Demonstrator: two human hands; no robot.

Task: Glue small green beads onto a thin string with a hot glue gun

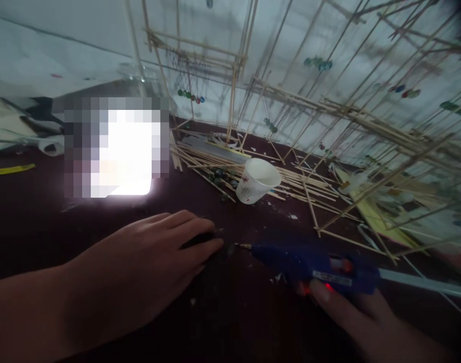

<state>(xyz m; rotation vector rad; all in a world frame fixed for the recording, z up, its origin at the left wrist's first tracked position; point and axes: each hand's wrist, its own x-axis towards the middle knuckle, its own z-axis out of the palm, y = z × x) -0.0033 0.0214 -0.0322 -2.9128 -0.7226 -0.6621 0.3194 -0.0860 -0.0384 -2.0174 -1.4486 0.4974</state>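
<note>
My left hand (139, 262) rests low over the dark table, its thumb and fingers stretched forward with a dark gap between them. A faint small shape lies just past the fingertips, too dim to make out. In my right hand (351, 312) is a blue hot glue gun (302, 259), with a red light glowing near the grip. Its metal nozzle points left and ends close to my left fingertips, not touching them. A pale glue stick (422, 282) runs out of the back of the gun.
A white paper cup (256, 181) stands tilted beside loose marbles (222, 176) and thin wooden sticks (200, 159). Stick frames (234, 96) with hanging marbles rise behind and right. A bright, pixelated area (128, 151) glows at left, near a yellow strip (11, 170).
</note>
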